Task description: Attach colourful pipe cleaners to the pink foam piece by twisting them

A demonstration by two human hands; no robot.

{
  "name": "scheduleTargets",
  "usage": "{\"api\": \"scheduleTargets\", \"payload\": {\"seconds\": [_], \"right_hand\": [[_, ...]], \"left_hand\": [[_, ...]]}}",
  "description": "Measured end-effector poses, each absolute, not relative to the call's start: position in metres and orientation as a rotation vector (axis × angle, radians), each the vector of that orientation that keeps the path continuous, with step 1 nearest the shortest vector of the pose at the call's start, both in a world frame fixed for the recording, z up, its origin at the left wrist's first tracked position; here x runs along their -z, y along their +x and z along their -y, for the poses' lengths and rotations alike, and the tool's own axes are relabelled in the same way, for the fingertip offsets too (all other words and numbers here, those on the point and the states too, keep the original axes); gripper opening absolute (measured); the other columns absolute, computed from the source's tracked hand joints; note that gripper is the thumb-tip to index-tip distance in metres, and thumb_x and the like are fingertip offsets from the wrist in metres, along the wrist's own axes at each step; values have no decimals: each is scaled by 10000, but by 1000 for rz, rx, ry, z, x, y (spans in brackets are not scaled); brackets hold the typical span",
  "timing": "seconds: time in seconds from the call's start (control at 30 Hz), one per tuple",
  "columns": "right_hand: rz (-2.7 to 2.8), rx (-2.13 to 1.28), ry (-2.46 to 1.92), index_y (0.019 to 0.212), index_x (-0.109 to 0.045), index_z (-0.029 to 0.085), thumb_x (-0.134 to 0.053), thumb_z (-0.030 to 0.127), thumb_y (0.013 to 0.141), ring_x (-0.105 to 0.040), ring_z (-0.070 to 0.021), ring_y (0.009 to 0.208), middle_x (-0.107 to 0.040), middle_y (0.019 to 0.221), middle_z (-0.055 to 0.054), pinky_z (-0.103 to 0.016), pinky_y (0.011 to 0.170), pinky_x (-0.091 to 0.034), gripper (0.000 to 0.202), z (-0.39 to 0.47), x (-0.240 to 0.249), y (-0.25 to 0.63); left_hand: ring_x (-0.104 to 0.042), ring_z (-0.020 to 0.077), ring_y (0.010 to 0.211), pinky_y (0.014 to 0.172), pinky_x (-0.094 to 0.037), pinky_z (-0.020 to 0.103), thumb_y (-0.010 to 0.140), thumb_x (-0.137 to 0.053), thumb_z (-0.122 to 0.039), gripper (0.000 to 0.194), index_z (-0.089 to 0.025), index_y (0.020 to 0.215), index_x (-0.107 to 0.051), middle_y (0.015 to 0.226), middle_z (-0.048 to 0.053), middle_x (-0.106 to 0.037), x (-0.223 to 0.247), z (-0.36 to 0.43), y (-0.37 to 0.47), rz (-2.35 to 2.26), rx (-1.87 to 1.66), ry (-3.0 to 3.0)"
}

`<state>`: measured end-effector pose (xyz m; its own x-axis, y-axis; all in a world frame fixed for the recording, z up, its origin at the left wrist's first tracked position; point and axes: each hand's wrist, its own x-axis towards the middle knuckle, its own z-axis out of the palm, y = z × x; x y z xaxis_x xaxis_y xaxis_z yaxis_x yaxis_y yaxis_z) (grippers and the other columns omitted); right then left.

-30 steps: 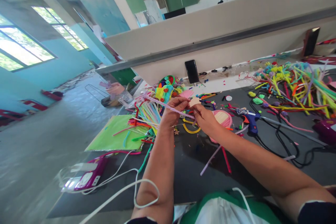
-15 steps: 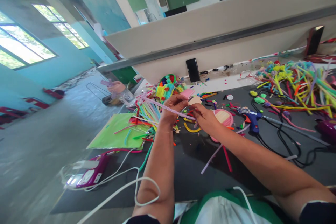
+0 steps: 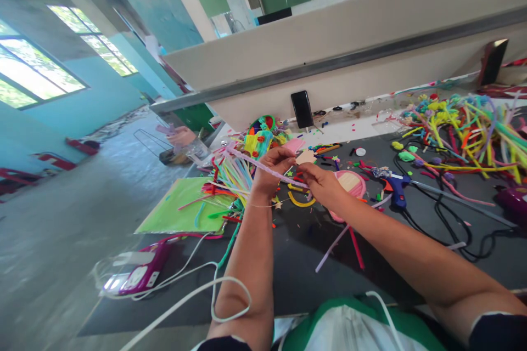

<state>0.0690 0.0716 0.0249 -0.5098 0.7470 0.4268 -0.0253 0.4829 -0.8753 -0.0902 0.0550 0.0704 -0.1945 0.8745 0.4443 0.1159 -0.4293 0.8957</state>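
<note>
A fuzzy lilac pipe cleaner (image 3: 251, 161) slants across my left hand (image 3: 275, 169) and reaches down to the fingers of my right hand (image 3: 323, 182). Both hands are closed with fingertips pinched close together, and the exact grip points are partly hidden. Just past the fingertips shows a cream cut-out piece (image 3: 307, 157); whether the fingers touch it I cannot tell. A pink-rimmed oval piece with a pale wooden middle (image 3: 349, 184) lies beside my right wrist. Below the hands is a yellow curved strip (image 3: 301, 201).
A blue glue gun (image 3: 397, 191) with black cords lies to the right, before a heap of coloured pipe cleaners (image 3: 465, 134). On the left are a green sheet (image 3: 177, 208) and a purple device (image 3: 142, 269) with a white cable. A phone (image 3: 302, 109) leans against the partition (image 3: 349, 90).
The lilac pipe cleaner's far end has shifted slightly right. My fingers have moved only a little; both hands stay in almost the same place.
</note>
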Motion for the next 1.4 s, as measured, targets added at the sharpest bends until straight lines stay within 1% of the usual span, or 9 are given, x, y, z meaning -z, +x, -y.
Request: {"api": "scheduleTargets", "payload": {"seconds": [0.17, 0.43, 0.77, 0.87, 0.97, 1.03, 1.1, 1.27, 1.4], "right_hand": [[1891, -1040, -594, 1103, -605, 288, -400, 255, 919, -597, -147, 674, -639, 821, -3, -290, 672, -492, 277, -73, -23, 70], [1931, -1011, -605, 1125, -588, 290, -395, 232, 916, -573, -137, 604, -622, 795, -1, -268, 602, -473, 291, -73, -20, 71], [1929, -1012, -600, 1112, -583, 286, -396, 196, 897, -574, -139, 591, -610, 750, 6, -266, 588, -452, 299, -72, -20, 71], [1917, -998, -673, 1146, -552, 286, -389, 217, 910, -573, -142, 562, -609, 756, 4, -275, 584, -432, 296, -72, -25, 72], [1831, -924, -806, 1222, -492, 257, -390, 254, 920, -552, -165, 544, -575, 686, 4, -294, 586, -417, 319, -77, -30, 75], [1750, -869, -863, 1259, -447, 223, -398, 237, 909, -558, -185, 578, -568, 668, -2, -312, 618, -424, 353, -84, -32, 77], [1687, -837, -869, 1270, -410, 192, -400, 192, 888, -583, -201, 650, -600, 730, -30, -334, 673, -440, 383, -91, -33, 78], [1576, -923, -866, 1189, -387, 163, -398, 118, 835, -616, -207, 781, -643, 878, -89, -363, 771, -462, 357, -100, -33, 77], [1424, -1168, -779, 1058, -389, 212, -412, 135, 820, -609, -159, 674, -650, 868, -51, -320, 682, -485, 251, -101, -32, 74]], "left_hand": [[-580, 115, 681, 678, -461, 247, 640, -789, -241, 165, -175, 753, -689, 728, 1, -645, -71, -55, -91, -1193, -1676, 1502], [-576, 119, 670, 665, -449, 245, 632, -789, -239, 165, -164, 736, -685, 717, 4, -647, -72, -57, -93, -1257, -1626, 1524], [-575, 115, 678, 680, -453, 243, 648, -780, -236, 141, -168, 730, -688, 737, 5, -643, -72, -58, -92, -1245, -1609, 1563], [-580, 106, 679, 683, -464, 239, 669, -773, -257, 213, -178, 853, -703, 773, 5, -644, -70, -61, -91, -1178, -1626, 1507], [-582, 91, 661, 655, -472, 231, 717, -736, -325, 330, -198, 1015, -675, 825, 4, -644, -64, -66, -93, -1158, -1716, 1345], [-576, 79, 635, 629, -470, 216, 694, -750, -346, 349, -188, 993, -668, 817, -2, -645, -60, -70, -97, -1225, -1764, 1233], [-572, 69, 603, 616, -473, 213, 652, -777, -334, 382, -173, 981, -668, 817, -6, -649, -56, -71, -100, -1318, -1688, 1177], [-592, 78, 591, 592, -471, 214, 619, -785, -313, 400, -156, 966, -662, 783, -4, -645, -53, -69, -101, -1362, -1576, 1065], [-598, 81, 590, 599, -477, 216, 609, -777, -268, 373, -146, 941, -658, 773, 1, -647, -56, -67, -98, -1296, -1576, 1011]]}}
